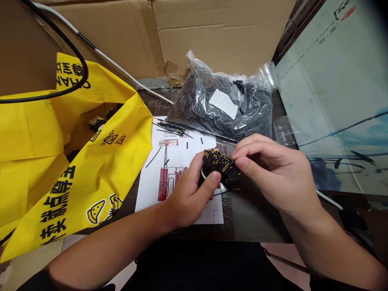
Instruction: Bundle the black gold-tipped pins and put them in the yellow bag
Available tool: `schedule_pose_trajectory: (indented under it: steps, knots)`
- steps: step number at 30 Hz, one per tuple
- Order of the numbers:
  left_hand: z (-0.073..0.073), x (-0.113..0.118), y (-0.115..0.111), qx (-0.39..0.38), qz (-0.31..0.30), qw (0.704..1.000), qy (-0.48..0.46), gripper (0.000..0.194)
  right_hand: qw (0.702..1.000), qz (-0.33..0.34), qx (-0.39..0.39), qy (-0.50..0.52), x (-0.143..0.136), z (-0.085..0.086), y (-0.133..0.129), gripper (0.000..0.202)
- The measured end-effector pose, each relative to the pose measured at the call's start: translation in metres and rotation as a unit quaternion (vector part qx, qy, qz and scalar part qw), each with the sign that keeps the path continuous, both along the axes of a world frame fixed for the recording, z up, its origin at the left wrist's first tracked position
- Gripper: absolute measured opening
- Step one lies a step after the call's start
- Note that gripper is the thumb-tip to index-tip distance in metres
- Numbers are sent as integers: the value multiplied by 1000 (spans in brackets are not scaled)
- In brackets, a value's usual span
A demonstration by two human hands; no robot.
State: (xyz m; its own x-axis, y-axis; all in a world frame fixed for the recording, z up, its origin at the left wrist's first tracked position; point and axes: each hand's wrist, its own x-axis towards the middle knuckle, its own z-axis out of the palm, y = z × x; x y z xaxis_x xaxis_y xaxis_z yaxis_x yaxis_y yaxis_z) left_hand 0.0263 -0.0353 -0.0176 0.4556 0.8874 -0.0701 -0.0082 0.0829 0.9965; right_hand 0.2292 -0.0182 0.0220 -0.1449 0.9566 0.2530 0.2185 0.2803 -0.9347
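My left hand point(192, 188) is wrapped round a thick bundle of black wires point(218, 163) with gold-coloured tips, and a white band circles the bundle near my thumb. At the bundle's right edge, my right hand point(269, 169) has thumb and forefinger pinched together; whatever is between the fingertips is too small to make out. Beneath the hands lies a printed white sheet point(148, 182) with red drawings. Several loose thin black wires point(172, 128) rest on its upper part, and short black tube pieces point(187, 145) are scattered on it.
Behind the sheet sits a clear plastic bag point(224, 105) full of small black tubes, with clear cups point(268, 76) at its right. A yellow bag point(127, 133) holding more wire bundles is at left. Cardboard boxes point(218, 32) stand behind; a pale printed panel point(339, 101) is at right.
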Motion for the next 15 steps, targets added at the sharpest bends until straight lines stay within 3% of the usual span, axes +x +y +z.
schedule_pose_trajectory:
  steps: [8,12,15]
  knots:
    - [-2,2,0,-7,22,999,-26,41,995,9,55,-82,0,4,0,4]
    - [-3,2,0,-6,24,999,-22,40,980,-18,142,-140,2,4,-2,7]
    - [-2,2,0,-2,30,999,-21,42,952,-32,227,-205,6,2,-5,18]
